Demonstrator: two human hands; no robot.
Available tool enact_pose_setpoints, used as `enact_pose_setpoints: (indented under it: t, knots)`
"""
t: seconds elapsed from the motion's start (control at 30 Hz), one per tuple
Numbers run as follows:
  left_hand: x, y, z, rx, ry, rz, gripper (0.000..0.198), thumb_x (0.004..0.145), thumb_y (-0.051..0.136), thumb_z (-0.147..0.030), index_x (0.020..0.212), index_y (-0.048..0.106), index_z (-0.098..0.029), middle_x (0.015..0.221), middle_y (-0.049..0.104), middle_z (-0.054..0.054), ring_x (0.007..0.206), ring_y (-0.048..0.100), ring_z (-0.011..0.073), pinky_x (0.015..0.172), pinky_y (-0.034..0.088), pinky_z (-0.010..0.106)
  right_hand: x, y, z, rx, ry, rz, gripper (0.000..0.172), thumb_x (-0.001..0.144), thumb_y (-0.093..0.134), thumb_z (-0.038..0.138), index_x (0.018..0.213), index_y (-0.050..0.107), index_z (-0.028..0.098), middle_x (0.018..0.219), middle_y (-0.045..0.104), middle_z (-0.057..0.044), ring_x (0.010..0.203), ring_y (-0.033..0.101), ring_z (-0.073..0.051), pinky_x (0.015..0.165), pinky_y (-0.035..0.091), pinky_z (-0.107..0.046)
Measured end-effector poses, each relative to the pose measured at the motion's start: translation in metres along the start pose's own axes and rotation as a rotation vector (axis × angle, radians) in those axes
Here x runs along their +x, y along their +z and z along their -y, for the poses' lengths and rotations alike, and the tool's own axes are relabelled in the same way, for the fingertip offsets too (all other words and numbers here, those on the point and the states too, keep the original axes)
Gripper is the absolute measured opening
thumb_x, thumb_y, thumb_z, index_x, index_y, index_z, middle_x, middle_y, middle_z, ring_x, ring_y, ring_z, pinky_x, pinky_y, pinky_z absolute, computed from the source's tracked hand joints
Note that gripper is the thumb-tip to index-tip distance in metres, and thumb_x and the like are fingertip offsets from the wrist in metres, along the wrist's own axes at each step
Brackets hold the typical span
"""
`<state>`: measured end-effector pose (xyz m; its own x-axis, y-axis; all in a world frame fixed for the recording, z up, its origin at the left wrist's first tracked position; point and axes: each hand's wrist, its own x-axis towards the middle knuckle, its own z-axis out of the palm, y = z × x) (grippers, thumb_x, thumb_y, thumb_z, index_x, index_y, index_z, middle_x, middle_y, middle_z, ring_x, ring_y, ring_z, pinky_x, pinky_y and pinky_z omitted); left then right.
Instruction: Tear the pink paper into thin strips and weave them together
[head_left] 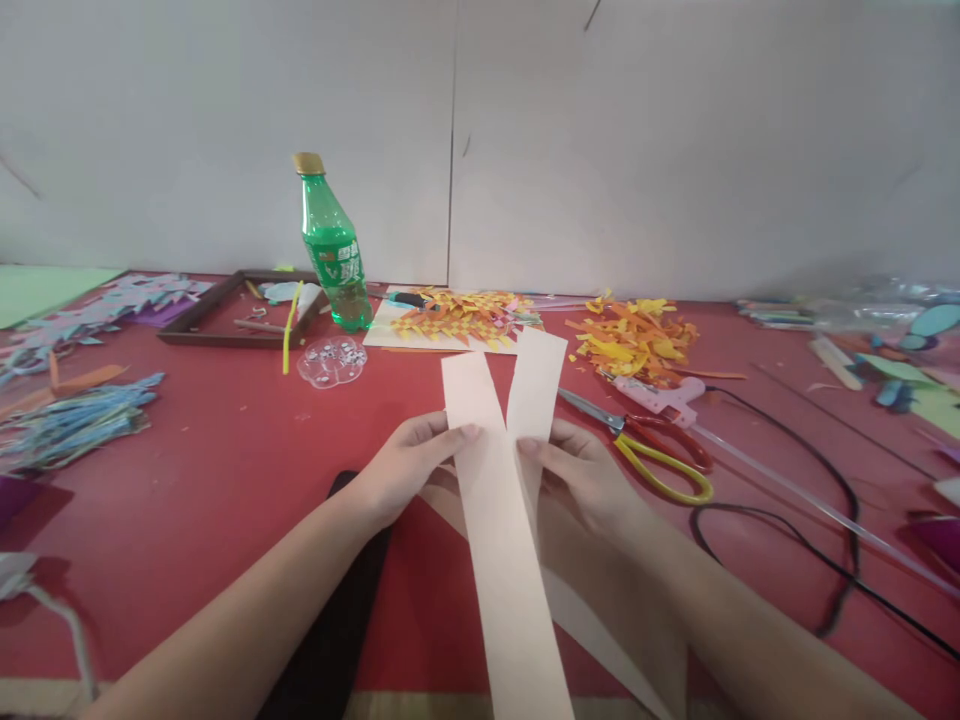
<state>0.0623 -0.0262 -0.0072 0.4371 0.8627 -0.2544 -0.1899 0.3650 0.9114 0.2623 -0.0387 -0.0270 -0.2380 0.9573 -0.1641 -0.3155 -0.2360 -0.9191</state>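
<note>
My left hand (420, 455) pinches a long cream paper strip (506, 560), thumb on top and fingers behind. The strip runs down toward the bottom edge of the view. In my right hand (581, 465), closed the same way, is a second paper strip (538, 375) that slants behind the first. Their upper ends spread apart in a V; whether they are joined lower down I cannot tell. Beneath my hands lies more cream paper (592, 630), partly hidden by the right forearm. Scissors (660, 455) with red and yellow handles rest to the right of my right hand.
Behind stand a green bottle (334, 255), a clear dish (331, 362) of small pieces and a dark frame (217, 340). Yellow and orange paper scraps (637, 335) lie at the back. At right are a pink glue gun (664, 400) and a black cable (851, 510); blue fringed paper (90, 415) sits left.
</note>
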Motion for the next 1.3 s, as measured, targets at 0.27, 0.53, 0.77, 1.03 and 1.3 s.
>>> enact_pose_setpoints:
  t: [0.27, 0.53, 0.77, 1.03, 1.3]
  knots:
    - [0.0009, -0.0001, 0.0005, 0.054, 0.013, -0.020, 0.022, 0.078, 0.069, -0.035, 0.087, 0.069, -0.016, 0.079, 0.069, 0.001, 0.067, 0.064, 0.0120, 0.062, 0.053, 0.024, 0.0008, -0.0019, -0.0021, 0.024, -0.023, 0.042, 0.016, 0.079, 0.070, 0.028, 0.094, 0.071, 0.022, 0.089, 0.074, -0.004, 0.078, 0.068, -0.019, 0.074, 0.052, -0.033]
    - [0.0029, -0.0004, 0.0012, 0.088, 0.045, -0.075, 0.020, 0.078, 0.067, -0.036, 0.081, 0.067, -0.016, 0.076, 0.068, 0.001, 0.065, 0.063, 0.0119, 0.060, 0.051, 0.023, 0.0002, -0.0021, 0.0001, -0.051, -0.057, -0.002, 0.013, 0.081, 0.069, 0.028, 0.092, 0.070, 0.021, 0.087, 0.073, -0.003, 0.073, 0.065, -0.015, 0.068, 0.049, -0.028]
    - [0.0044, -0.0020, 0.0038, 0.066, 0.125, -0.154, 0.021, 0.079, 0.067, -0.036, 0.081, 0.067, -0.015, 0.076, 0.068, 0.002, 0.066, 0.063, 0.0115, 0.061, 0.050, 0.021, 0.0013, -0.0012, -0.0029, 0.023, -0.058, -0.042, 0.011, 0.080, 0.069, 0.029, 0.090, 0.070, 0.023, 0.084, 0.072, -0.001, 0.073, 0.065, -0.017, 0.070, 0.049, -0.031]
    - [-0.0004, -0.0023, 0.0007, 0.233, -0.009, 0.102, 0.035, 0.079, 0.063, -0.047, 0.094, 0.068, -0.015, 0.082, 0.069, 0.007, 0.070, 0.066, 0.0171, 0.059, 0.051, 0.025, 0.0024, 0.0014, 0.0021, 0.016, -0.041, -0.075, 0.015, 0.076, 0.072, 0.033, 0.088, 0.069, 0.024, 0.079, 0.071, -0.001, 0.066, 0.064, -0.017, 0.062, 0.050, -0.031]
    - [0.0007, -0.0023, -0.0001, 0.245, 0.052, -0.012, 0.034, 0.077, 0.067, -0.042, 0.097, 0.067, -0.014, 0.090, 0.070, 0.008, 0.077, 0.066, 0.0183, 0.066, 0.051, 0.027, -0.0026, 0.0023, 0.0026, 0.037, -0.018, 0.026, 0.019, 0.080, 0.068, 0.033, 0.095, 0.070, 0.022, 0.090, 0.073, -0.004, 0.077, 0.066, -0.019, 0.072, 0.051, -0.033]
